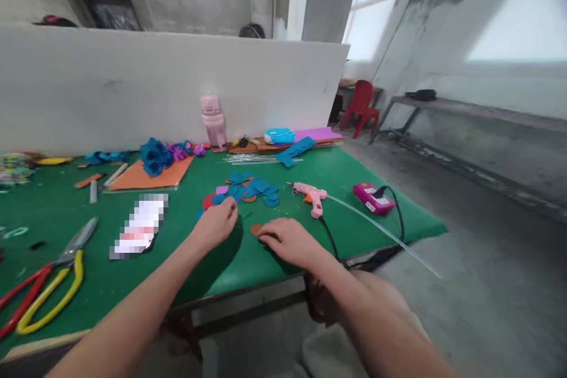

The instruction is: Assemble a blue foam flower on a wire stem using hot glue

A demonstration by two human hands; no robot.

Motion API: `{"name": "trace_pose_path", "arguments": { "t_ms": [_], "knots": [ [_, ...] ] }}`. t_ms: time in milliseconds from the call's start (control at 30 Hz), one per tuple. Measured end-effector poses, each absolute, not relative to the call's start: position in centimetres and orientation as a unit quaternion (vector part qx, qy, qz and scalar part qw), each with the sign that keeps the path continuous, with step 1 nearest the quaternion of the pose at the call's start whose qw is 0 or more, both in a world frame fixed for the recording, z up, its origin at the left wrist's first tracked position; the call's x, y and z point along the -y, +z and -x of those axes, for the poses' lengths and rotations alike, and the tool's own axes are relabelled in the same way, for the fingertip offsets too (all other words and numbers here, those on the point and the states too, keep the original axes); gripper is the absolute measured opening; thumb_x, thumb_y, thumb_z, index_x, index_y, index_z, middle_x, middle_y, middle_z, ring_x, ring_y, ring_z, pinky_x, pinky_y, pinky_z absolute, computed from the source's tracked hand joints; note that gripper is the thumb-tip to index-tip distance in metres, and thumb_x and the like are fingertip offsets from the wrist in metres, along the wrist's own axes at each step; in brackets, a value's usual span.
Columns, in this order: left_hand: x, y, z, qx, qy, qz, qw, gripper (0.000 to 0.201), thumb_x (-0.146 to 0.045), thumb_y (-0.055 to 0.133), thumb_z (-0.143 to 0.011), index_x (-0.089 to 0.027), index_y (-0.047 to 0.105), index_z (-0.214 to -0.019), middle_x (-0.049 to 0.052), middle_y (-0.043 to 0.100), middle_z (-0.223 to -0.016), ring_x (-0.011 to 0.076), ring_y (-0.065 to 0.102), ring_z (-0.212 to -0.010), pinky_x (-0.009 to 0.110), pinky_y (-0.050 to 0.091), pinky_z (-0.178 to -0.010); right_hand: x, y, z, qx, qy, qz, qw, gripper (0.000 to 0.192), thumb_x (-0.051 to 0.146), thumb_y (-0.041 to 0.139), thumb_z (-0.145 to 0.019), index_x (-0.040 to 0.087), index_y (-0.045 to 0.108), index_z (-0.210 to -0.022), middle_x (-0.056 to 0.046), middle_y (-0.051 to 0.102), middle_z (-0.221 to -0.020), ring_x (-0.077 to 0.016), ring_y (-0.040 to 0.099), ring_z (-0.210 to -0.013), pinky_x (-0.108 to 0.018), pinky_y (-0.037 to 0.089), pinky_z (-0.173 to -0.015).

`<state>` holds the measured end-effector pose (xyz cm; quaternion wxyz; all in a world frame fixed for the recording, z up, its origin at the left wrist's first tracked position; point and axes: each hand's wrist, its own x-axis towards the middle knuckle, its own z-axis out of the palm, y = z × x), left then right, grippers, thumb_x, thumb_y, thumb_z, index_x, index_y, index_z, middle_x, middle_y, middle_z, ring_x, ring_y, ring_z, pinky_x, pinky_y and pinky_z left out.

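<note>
Both my forearms reach forward, bare, converging toward centre. Left hand (217, 225) is raised slightly, fingers curled, thumb and fingertips pinched together. Right hand (290, 240) lies palm down, fingers loosely spread and flat, wrist low.

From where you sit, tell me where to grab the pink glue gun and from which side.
Take the pink glue gun by its handle, the stub pointing toward you, probably coming in from the near side with the right hand. It lies flat, nozzle to the left; the glue stick trails off to the right.
</note>
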<state>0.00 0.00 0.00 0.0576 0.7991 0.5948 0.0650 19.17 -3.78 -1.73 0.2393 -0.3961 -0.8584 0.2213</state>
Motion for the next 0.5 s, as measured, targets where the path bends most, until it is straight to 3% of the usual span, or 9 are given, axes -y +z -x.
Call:
{"name": "trace_pose_path", "arguments": {
  "t_ms": [133, 333, 500],
  "knots": [
    [0.4, -0.6, 1.2, -0.648, 0.003, -0.761, 0.004, 0.027, -0.021, 0.023, -0.086, -0.016, 0.045, -0.100, 0.010, 0.063, -0.075, 0.0222, 0.060, -0.067, 0.030, 0.038, -0.061, 2.7, -2.3, -18.5, 0.803, 0.173, 0.517, 0.240, 0.012, 0.022, 0.047, -0.081, 0.018, 0.059, -0.082, -0.003, 0.064, -0.086, -0.0143, 0.056, -0.081, -0.024, 0.036, -0.069],
    [-0.3, -1.4, 0.2, -0.605, -0.012, -0.785, -0.136, 0.030, -0.007, 0.030, -0.078, -0.012, 0.054, -0.095, 0.016, 0.063, -0.079, 0.0270, 0.056, -0.088, 0.037, 0.034, -0.075, 1.8, -2.8, -17.0, 0.781, 0.145, 0.587, 0.158, 0.008, 0.027, 0.054, -0.076, 0.020, 0.053, -0.080, -0.004, 0.056, -0.090, -0.0156, 0.054, -0.080, -0.025, 0.034, -0.063],
    [0.8, 1.1, 0.8, -0.597, 0.014, -0.793, -0.122, 0.028, -0.029, 0.034, -0.083, -0.015, 0.056, -0.092, 0.016, 0.061, -0.093, 0.0293, 0.050, -0.097, 0.040, 0.033, -0.080, 1.8, -2.6, -16.9, 0.788, 0.140, 0.573, 0.180, 0.005, 0.019, 0.048, -0.077, 0.017, 0.052, -0.074, -0.005, 0.056, -0.081, -0.0154, 0.054, -0.076, -0.026, 0.035, -0.064]
  ]
}}
